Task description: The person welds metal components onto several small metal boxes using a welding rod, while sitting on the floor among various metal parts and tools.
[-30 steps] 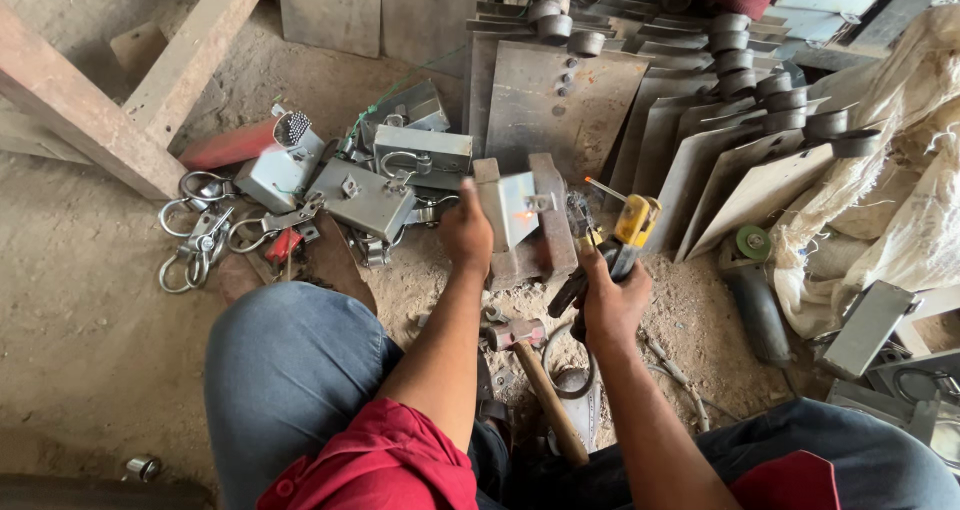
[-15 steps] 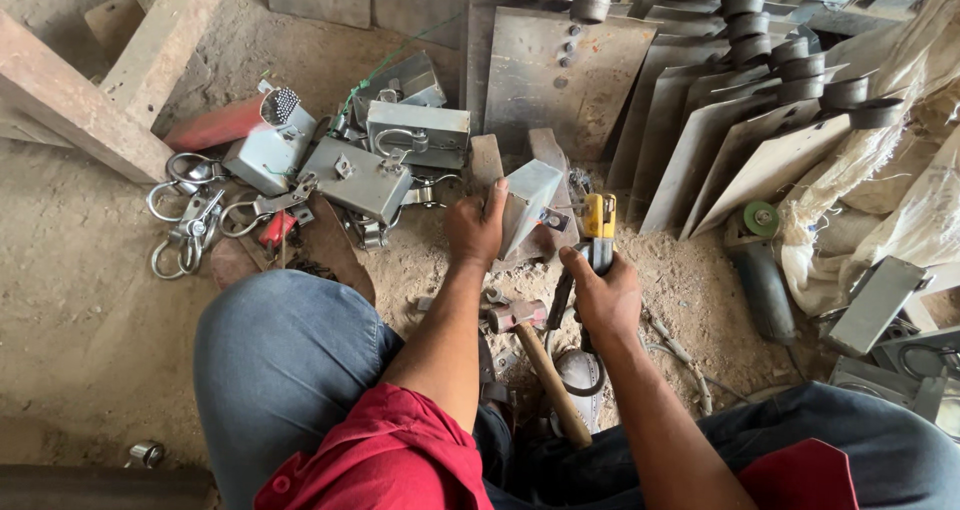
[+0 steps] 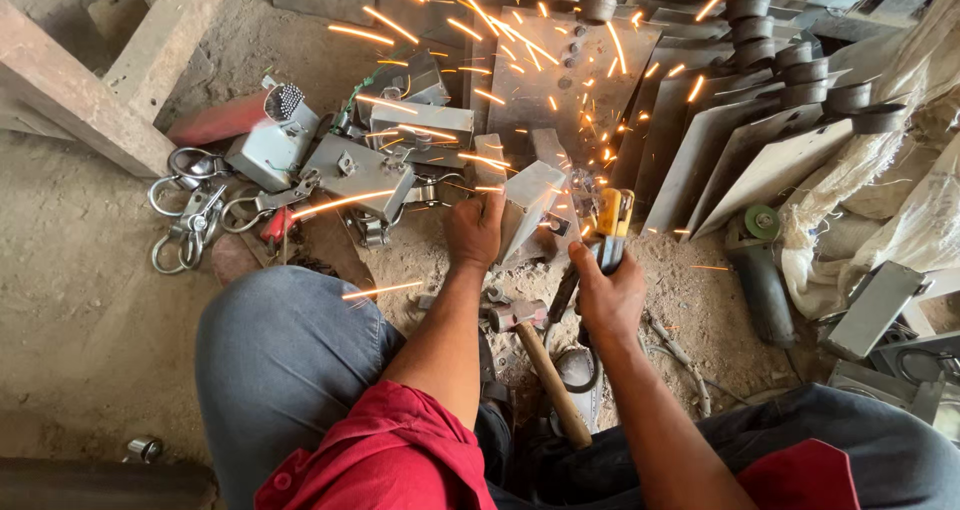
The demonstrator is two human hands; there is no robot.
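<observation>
Sparks (image 3: 520, 40) now fly up and outward from the work, where half a second ago none showed; both hands sit almost where they were, the right one a touch lower on its tool.

The left hand (image 3: 474, 228) rests on the small grey metal box (image 3: 532, 202) standing on the dirt floor (image 3: 80, 310), fingers curled over its near edge and pressing it steady. The right hand (image 3: 607, 295) is closed in a full fist around the dark handle of a welding electrode holder (image 3: 605, 232) with a yellow head, whose tip meets the right side of the box, just beside the left hand.

Below the hands, a hammer (image 3: 535, 355) with a wooden handle lies on the ground between the knees. Left of the box lie more grey metal boxes (image 3: 355, 170) in a heap, with a cluster of steel shackles (image 3: 190, 210) beside them. Behind stand leaning steel plates (image 3: 760, 160) in a row, and an angle grinder (image 3: 762, 275) lies to the right.
</observation>
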